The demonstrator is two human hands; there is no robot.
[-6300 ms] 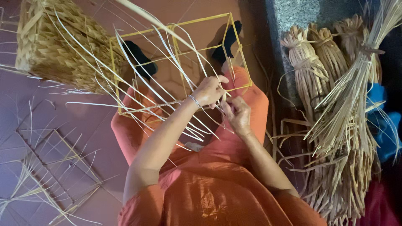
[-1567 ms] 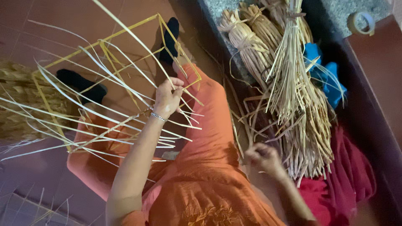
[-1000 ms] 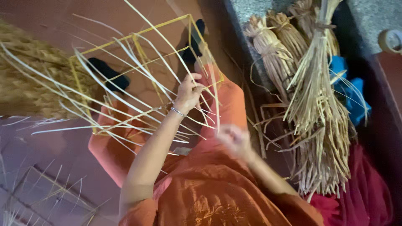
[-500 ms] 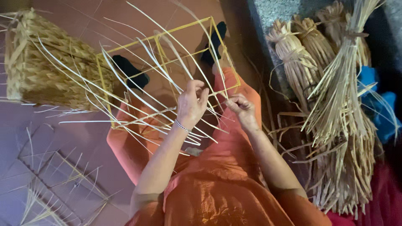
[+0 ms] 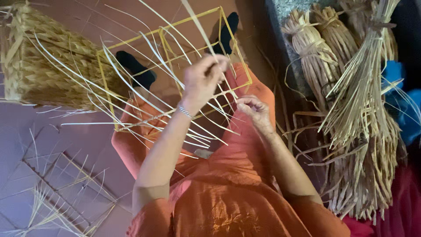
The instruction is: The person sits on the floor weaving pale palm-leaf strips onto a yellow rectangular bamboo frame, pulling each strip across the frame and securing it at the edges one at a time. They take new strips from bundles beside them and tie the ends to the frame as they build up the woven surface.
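While the left hand [image 5: 202,79] pinches a straw strip [image 5: 199,26], the right hand [image 5: 255,110] (fingers curled) grips strands at the yellow wire frame [image 5: 107,87].

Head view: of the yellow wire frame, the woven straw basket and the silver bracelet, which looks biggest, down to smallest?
1. Yellow wire frame and woven straw basket: similar spread; the basket is cut by the picture's edge, so I won't rank them.
2. Silver bracelet on the left wrist: clearly smallest.

The person wears orange clothes [image 5: 228,193] with short sleeves. The cloth has a faint pattern sewn on. A thin silver bracelet [image 5: 185,111] sits on the left wrist. Both feet have black socks [image 5: 137,70].
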